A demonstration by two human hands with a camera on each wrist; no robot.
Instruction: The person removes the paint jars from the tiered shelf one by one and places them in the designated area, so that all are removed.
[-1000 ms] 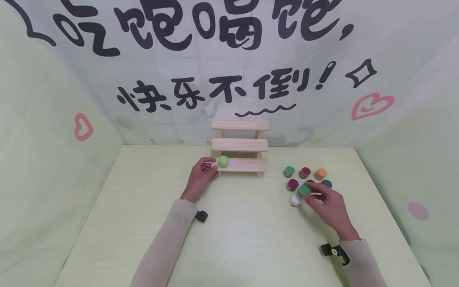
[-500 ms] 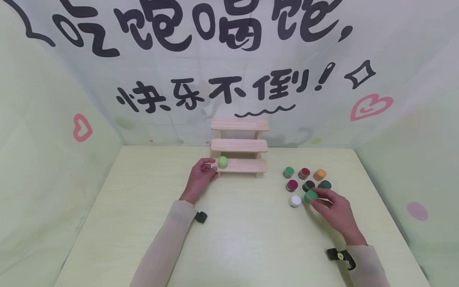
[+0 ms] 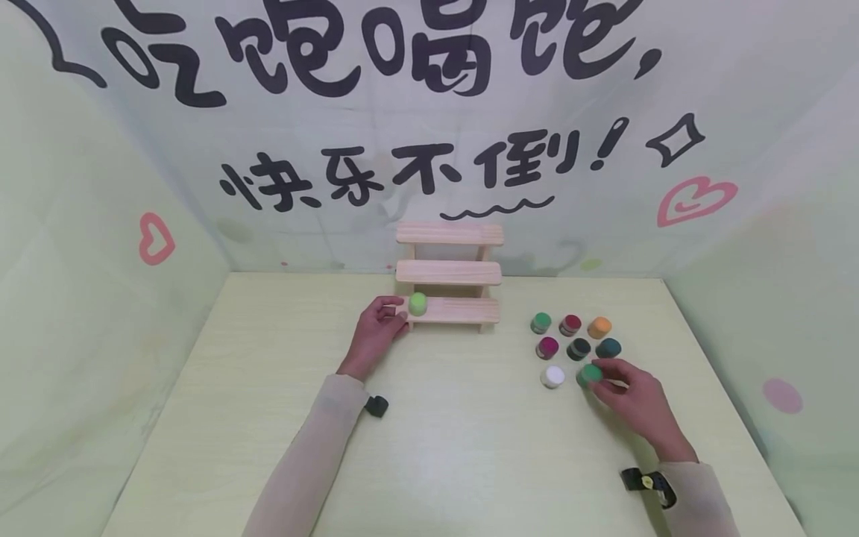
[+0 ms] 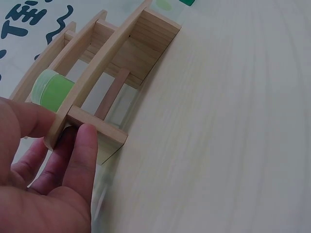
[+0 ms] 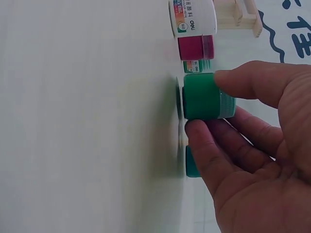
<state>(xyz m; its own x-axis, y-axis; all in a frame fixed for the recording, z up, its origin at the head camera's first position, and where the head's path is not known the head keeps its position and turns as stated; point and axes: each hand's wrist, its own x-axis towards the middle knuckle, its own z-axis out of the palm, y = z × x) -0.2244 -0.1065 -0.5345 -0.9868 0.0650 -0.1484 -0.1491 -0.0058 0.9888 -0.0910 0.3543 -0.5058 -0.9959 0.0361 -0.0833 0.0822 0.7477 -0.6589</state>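
Note:
In the head view, my left hand [image 3: 376, 332] holds the left end of the lowest step of a small three-tier wooden display stand [image 3: 448, 272]. Its thumb and fingers lie around the board's end, as the left wrist view shows. A light green paint jar [image 3: 417, 303] sits on that step close to the fingers. On the right, my right hand [image 3: 637, 399] pinches a green paint jar [image 5: 201, 96] between thumb and fingers. That jar is upright, at or just above the tabletop; whether it touches I cannot tell.
Several more paint jars stand grouped near the right hand: green [image 3: 540, 322], dark red [image 3: 570, 324], orange [image 3: 599, 327], magenta [image 3: 546, 347], black [image 3: 579, 348], teal [image 3: 608, 348] and white [image 3: 553, 377]. A printed cloth wall [image 3: 349, 239] rises behind the stand.
My right hand has carried the green jar rightward and slightly toward me, from above the white jar to the white jar's right side. The left hand and the stand stay put.

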